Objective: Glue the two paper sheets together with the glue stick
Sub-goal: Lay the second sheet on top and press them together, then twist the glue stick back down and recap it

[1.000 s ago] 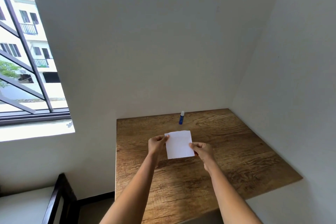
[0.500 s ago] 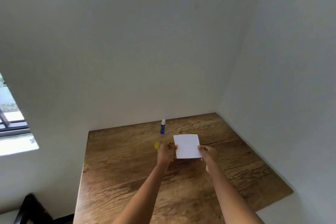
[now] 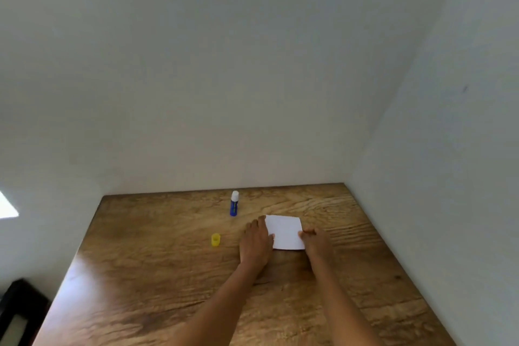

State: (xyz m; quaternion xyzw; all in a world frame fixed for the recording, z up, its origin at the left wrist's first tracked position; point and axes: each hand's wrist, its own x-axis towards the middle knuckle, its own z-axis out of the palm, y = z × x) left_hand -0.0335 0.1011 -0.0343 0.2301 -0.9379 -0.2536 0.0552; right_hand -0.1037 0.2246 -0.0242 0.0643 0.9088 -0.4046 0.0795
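A white paper sheet [image 3: 285,232] lies on the wooden table [image 3: 168,275], right of centre; I cannot tell a second sheet apart from it. My left hand [image 3: 257,241] lies flat with straight fingers along the sheet's left edge, and its thumb touches the paper. At the right edge, my right hand [image 3: 314,240] pinches the paper with curled fingers. The blue glue stick [image 3: 234,203] stands upright and uncapped, its white tip showing, behind and to the left of the sheet near the back wall. Its yellow cap [image 3: 215,239] sits on the table left of my left hand.
White walls close the table in at the back and on the right. A dark piece of furniture [image 3: 16,309] shows at the lower left, beyond the table's left edge.
The paper has come down from mid-air onto the table, further to the right. My left hand's fingers have straightened out. The view has swung right, so the window is out of sight.
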